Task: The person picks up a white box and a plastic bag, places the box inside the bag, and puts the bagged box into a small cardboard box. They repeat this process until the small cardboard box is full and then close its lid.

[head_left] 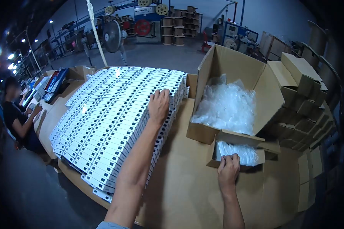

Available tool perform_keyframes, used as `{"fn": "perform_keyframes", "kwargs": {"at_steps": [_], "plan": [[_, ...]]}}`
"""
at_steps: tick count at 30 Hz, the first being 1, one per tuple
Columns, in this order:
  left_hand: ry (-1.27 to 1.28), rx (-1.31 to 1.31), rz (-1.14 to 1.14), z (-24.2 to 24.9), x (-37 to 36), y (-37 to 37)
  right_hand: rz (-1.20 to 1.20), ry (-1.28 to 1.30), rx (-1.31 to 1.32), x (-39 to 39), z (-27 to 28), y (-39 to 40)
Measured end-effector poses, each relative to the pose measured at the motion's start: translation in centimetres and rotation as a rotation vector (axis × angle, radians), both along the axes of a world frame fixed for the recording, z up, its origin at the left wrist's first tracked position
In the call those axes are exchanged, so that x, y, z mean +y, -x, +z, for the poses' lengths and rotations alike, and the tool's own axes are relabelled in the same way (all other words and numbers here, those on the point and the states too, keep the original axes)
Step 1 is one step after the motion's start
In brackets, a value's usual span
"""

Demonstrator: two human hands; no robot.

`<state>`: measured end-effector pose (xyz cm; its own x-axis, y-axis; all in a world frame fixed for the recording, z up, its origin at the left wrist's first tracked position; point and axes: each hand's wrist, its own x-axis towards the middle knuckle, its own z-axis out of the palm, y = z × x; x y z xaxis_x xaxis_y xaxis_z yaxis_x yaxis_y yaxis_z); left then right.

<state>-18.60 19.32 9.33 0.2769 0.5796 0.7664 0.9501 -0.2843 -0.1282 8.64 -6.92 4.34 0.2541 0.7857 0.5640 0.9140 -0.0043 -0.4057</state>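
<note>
Rows of slim white boxes (114, 110), each with a small dark square on its end, are piled in a large block on the table. My left hand (159, 106) is at the right side of this block, fingers bent down over a white box at the top. A small open carton (212, 163) holds a row of clear plastic-wrapped packets (242, 153). At its near wall, my right hand (229, 168) has its fingers closed on a packet at the left end; the fingertips are partly hidden.
Behind the small carton stands a large open carton (269, 87) full of crumpled clear plastic bags (227, 105). Folded or stacked brown cartons (298, 99) rise at the right. A person (21, 118) sits at the left. A fan (112, 36) and machinery stand beyond the table (187, 194).
</note>
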Motion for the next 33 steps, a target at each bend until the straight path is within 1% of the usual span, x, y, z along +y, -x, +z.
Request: {"fn": "perform_keyframes", "kwargs": {"at_steps": [1,4,5,8,9,12,13,15,16,17,18,19,20,21,22,23,24,26,28,30,31,32,33], "plan": [[0.034,-0.015,-0.006,-0.1,0.1,0.1,-0.011,0.045,0.008,-0.3,0.2,0.0],[-0.001,-0.023,-0.007,-0.4,0.4,0.2,-0.102,0.011,-0.14,-1.5,1.1,0.8],[-0.02,-0.02,0.015,-0.4,0.5,0.1,-0.084,0.163,-0.051,-2.2,1.3,0.8],[-0.017,-0.057,0.01,0.2,-0.1,-0.2,-0.093,0.142,-0.16,-3.1,1.1,1.3],[-0.063,-0.052,-0.004,0.2,-0.1,-0.1,-0.06,0.203,-0.127,-3.4,1.0,1.1],[-0.068,-0.048,-0.034,0.0,-0.3,0.4,-0.042,0.269,-0.084,-4.1,1.4,1.1],[0.012,-0.102,-0.022,0.0,-0.9,0.3,-0.011,0.312,-0.062,-4.4,1.5,1.0],[0.01,-0.226,-0.035,0.4,-3.3,0.5,0.027,0.258,0.012,-5.7,2.6,1.3],[-0.005,-0.281,-0.076,1.4,-5.5,0.2,0.065,0.214,0.046,-6.4,2.9,1.2],[0.09,-0.434,-0.084,1.5,-7.6,0.0,0.158,0.123,0.185,-7.0,2.8,1.4],[0.063,-0.555,-0.101,2.1,-10.9,-0.7,0.254,0.077,0.218,-7.5,3.1,1.3],[0.099,-0.62,-0.121,2.5,-14.2,-1.5,0.351,0.157,0.455,-8.3,3.3,1.6],[0.109,-0.747,-0.151,2.7,-17.9,-2.7,0.451,0.235,0.692,-9.0,3.3,1.9],[0.146,-0.727,-0.183,2.4,-21.2,-3.3,0.553,0.244,0.899,-9.1,3.1,2.0],[0.218,-0.812,-0.315,1.2,-23.6,-4.0,0.656,0.252,1.107,-9.3,2.9,2.1],[0.195,-0.641,-0.314,0.5,-26.5,-4.9,0.757,0.267,1.318,-9.9,2.6,2.1],[0.225,-0.598,-0.371,-0.3,-28.9,-6.1,0.82,0.259,1.371,-10.1,2.2,1.8],[0.39,-0.617,-0.515,-1.8,-32.7,-9.2,0.843,0.187,1.58,-10.4,2.6,1.1],[0.536,-0.507,-0.681,-0.7,-34.3,-11.7,0.672,0.201,1.371,-10.8,1.2,-1.0],[0.762,-0.291,-0.808,2.1,-33.3,-13.1,0.566,0.139,1.599,-11.6,-1.1,-3.1],[0.83,-0.308,-0.859,3.3,-31.5,-13.4,0.534,0.132,1.622,-12.1,-0.5,-4.3],[0.899,-0.33,-0.909,4.7,-29.5,-13.7,0.486,0.176,1.426,-12.9,-3.0,-6.4],[0.797,-0.32,-0.85,6.3,-26.8,-14.5,0.444,0.232,1.407,-13.3,-1.7,-7.6]]}}
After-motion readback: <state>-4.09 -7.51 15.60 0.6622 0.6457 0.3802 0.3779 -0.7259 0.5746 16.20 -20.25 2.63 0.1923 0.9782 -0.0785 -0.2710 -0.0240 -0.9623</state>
